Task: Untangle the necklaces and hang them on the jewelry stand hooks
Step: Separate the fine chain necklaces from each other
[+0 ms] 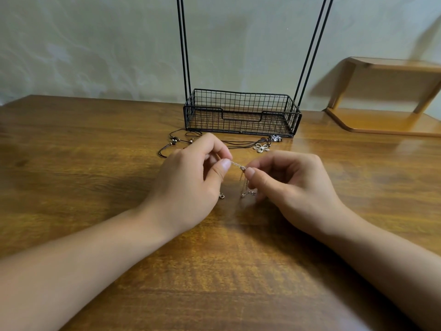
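Your left hand (191, 185) and right hand (293, 187) both pinch a fine chain necklace (237, 165) between thumb and fingers, held just above the worktop (83, 163). A short stretch runs taut between them; the rest hangs down. Dark cord necklaces (181, 140) with a flower pendant (261, 147) lie beyond your hands, just before the jewelry stand (241, 113).

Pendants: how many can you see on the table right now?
2: a silver flower pendant and a dark round one, both just before the wire basket's right front corner. The hands may hide more.
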